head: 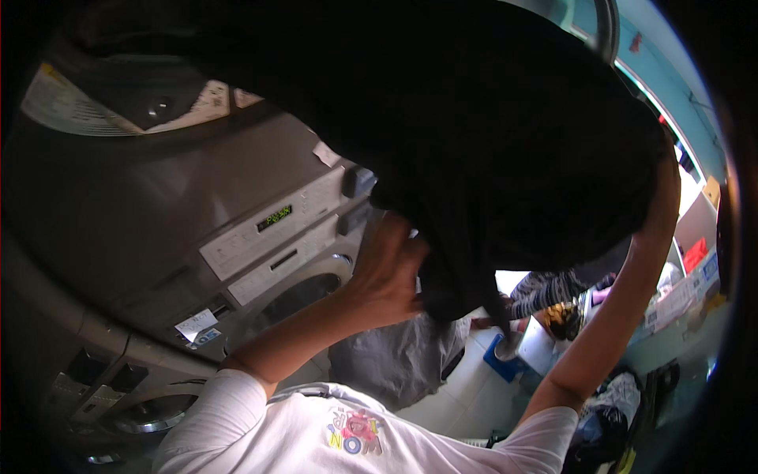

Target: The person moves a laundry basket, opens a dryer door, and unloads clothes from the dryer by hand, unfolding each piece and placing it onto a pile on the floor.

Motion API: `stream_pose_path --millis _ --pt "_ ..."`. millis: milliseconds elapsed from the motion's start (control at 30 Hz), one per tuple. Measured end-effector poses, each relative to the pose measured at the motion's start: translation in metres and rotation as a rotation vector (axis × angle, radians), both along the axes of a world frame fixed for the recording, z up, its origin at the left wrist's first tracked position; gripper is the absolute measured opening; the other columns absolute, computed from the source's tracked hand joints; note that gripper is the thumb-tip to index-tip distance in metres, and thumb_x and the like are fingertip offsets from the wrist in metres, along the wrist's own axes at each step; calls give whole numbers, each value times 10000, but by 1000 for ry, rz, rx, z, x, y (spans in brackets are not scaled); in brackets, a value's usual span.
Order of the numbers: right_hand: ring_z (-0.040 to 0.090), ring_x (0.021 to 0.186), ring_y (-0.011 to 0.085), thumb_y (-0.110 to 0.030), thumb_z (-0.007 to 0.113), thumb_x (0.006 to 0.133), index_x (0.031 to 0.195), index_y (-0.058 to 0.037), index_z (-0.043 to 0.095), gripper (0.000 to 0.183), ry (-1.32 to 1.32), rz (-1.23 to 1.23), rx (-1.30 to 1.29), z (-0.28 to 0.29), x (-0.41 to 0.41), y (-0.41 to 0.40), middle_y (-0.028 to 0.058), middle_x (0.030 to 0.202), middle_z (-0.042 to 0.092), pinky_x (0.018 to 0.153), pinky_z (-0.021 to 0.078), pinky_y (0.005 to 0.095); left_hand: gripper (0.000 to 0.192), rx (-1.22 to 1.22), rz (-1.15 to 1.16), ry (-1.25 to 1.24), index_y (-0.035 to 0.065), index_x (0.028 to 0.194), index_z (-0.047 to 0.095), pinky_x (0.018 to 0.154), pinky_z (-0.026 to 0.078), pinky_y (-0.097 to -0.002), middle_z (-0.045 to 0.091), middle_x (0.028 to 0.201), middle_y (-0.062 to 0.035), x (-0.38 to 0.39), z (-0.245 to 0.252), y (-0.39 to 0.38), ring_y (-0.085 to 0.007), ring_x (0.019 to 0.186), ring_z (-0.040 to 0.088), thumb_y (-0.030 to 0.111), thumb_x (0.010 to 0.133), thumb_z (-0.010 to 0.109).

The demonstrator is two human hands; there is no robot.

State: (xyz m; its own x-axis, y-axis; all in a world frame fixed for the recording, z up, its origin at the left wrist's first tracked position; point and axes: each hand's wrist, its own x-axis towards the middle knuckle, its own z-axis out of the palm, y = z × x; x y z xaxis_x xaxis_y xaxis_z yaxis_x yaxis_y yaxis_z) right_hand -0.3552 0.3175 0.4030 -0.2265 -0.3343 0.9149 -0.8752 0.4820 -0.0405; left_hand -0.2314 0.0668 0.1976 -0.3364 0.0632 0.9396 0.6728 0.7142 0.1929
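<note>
A large black cloth garment (503,136) hangs raised in front of me and covers much of the upper view. My left hand (388,275) grips the lower left part of this garment, fingers bent into the cloth. On the right, my right forearm (630,284) reaches up along the garment's edge. The right hand is mostly hidden by the dark cloth, so its fingers cannot be made out. Below my left hand stands a grey plastic bag (391,361) on the tiled floor.
Stacked front-loading laundry machines (160,195) line the left, with a lit display panel (275,218) and a handwritten paper note (197,324). Beyond the garment shows a person's striped sleeve (542,293). A blue object (500,358) sits on the floor. Clothes (607,409) are heaped at lower right.
</note>
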Motion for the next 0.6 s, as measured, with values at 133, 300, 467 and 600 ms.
stream_pose_path --millis 133,300,467,600 --pt "531 977 249 -259 381 870 1143 -21 468 372 -434 142 -311 -67 8 57 125 1060 535 868 406 305 763 69 -181 -57 43 1260 269 946 288 -497 269 1243 -274 -13 -6 48 -407 1152 306 233 648 684" --pt "498 1000 211 -271 460 838 1126 -29 456 377 -1053 416 -906 -219 3 100 101 1079 511 876 376 289 600 110 -433 -526 29 1259 294 953 300 -428 384 1240 -180 -20 2 79 -317 1137 385 260 768 550" --pt "478 963 166 -143 598 741 1147 -28 401 465 -1154 187 -393 -263 43 88 86 1067 486 865 373 274 222 623 -388 -886 3 935 522 653 426 -371 556 877 -190 -88 -14 99 -286 757 543 196 835 472" --pt "491 886 150 -67 597 701 1037 -23 480 358 -1059 -218 -99 -292 18 100 75 906 529 798 389 264 164 347 225 -200 4 923 524 629 408 -380 531 762 -161 -136 -63 52 -288 716 522 127 852 442"
